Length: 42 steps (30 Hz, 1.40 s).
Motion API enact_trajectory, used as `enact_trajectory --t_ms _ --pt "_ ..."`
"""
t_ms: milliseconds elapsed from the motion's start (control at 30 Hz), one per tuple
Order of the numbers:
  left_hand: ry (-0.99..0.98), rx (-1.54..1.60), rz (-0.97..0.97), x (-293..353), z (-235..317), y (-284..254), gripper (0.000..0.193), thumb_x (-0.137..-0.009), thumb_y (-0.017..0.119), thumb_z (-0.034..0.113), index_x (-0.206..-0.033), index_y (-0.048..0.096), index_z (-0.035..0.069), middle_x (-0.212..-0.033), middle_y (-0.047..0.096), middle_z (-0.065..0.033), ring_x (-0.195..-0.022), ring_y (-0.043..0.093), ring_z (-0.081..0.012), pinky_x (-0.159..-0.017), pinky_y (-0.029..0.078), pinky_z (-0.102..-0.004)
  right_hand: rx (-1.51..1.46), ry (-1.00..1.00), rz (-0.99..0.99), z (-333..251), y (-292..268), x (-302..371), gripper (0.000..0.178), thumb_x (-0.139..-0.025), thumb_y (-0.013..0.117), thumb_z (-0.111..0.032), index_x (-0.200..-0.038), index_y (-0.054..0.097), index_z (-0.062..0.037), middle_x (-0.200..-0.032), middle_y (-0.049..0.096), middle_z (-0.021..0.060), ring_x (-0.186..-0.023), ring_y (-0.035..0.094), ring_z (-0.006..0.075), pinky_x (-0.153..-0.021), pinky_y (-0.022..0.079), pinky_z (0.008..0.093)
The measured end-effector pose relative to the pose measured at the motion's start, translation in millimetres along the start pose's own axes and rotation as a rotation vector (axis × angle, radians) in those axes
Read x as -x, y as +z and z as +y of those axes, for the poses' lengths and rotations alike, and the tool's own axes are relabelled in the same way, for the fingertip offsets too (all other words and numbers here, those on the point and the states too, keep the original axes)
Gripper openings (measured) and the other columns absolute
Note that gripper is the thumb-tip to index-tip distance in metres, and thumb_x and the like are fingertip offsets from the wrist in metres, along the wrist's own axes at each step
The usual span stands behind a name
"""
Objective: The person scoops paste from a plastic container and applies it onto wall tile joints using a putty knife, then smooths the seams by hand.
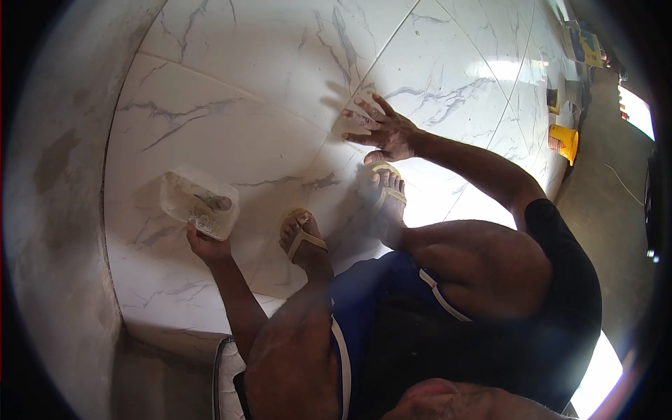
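My left hand [208,245] grips the near rim of a translucent plastic tub [224,222]. Pale, wet-looking residue coats the tub's inside, and a greyish lump whose kind I cannot make out lies in it. Most of that hand's fingers are hidden by the tub. With fingers spread, my right hand [383,133] is at the white, grey-veined floor tiles [273,133], its shadow just beside the fingertips. Nothing shows in it. Whether the palm presses on the tile I cannot tell.
My feet in tan flip-flops [308,245] stand between the hands. A bare grey wall [66,175] borders the tiles at left. To the right, a yellow container [563,142] stands near the tile edge. A quilted white pad-like thing [229,381] lies at lower left.
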<state>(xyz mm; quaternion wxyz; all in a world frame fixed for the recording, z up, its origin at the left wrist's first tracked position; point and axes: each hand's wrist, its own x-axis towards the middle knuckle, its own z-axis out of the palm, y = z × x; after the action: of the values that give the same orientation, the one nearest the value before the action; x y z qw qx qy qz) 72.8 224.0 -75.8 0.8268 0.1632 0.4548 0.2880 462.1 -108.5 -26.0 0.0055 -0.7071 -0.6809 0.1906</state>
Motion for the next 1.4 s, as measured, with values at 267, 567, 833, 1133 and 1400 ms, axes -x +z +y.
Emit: enact_trajectory --t_ms 267,567,833,1133,1400 --pt "0.014 -0.004 0.01 0 -1 -3 0.068 -0.098 0.051 0.037 -0.155 0.034 0.003 -0.151 0.047 -0.0202 -0.136 0.049 -0.0401 -0.113 0.041 -0.0602 0.237 -0.061 0.095 -9 16 7 0.086 -0.082 0.055 -0.078 -0.156 0.04 -0.037 -0.171 0.018 0.0007 -0.158 0.008 0.0309 -0.125 0.007 0.0648" --pt "0.041 -0.039 0.013 0 -1 3 0.07 -0.097 0.053 0.036 -0.154 0.035 0.0 -0.149 0.048 -0.0206 -0.135 0.051 -0.0391 -0.113 0.042 -0.0576 0.232 -0.006 0.013 -10 21 32 0.083 -0.086 0.047 -0.082 -0.158 0.033 -0.0423 -0.172 0.01 -0.0016 -0.158 0.012 0.0297 -0.124 0.01 0.0654" --pt "0.046 -0.046 -0.015 -3 -2 -4 0.072 -0.095 0.056 0.037 -0.154 0.035 0.001 -0.149 0.048 -0.0192 -0.136 0.049 -0.0386 -0.113 0.042 -0.0574 0.198 0.292 -0.415 -4 -20 -1 0.086 -0.089 0.043 -0.079 -0.161 0.009 -0.0487 -0.173 0.004 -0.004 -0.158 0.008 0.0282 -0.126 0.008 0.0638" --pt "0.021 -0.075 -0.04 0 -2 -4 0.076 -0.095 0.057 0.041 -0.155 0.033 0.002 -0.149 0.047 -0.019 -0.136 0.048 -0.0393 -0.112 0.042 -0.0591 0.217 0.36 -0.255 18 -27 -13 0.086 -0.086 0.04 -0.082 -0.161 0.013 -0.048 -0.172 0.008 0.0023 -0.158 0.008 0.0349 -0.122 0.008 0.0691" --pt "0.021 -0.075 -0.058 -2 -1 1 0.075 -0.095 0.056 0.041 -0.154 0.033 0.001 -0.148 0.047 -0.0196 -0.135 0.049 -0.0399 -0.111 0.042 -0.0594 0.097 0.401 0.044 23 -14 -12 0.09 -0.087 0.018 -0.087 -0.163 0.015 -0.04 -0.172 0.004 0.0131 -0.157 -0.002 0.0428 -0.122 -0.003 0.0693"
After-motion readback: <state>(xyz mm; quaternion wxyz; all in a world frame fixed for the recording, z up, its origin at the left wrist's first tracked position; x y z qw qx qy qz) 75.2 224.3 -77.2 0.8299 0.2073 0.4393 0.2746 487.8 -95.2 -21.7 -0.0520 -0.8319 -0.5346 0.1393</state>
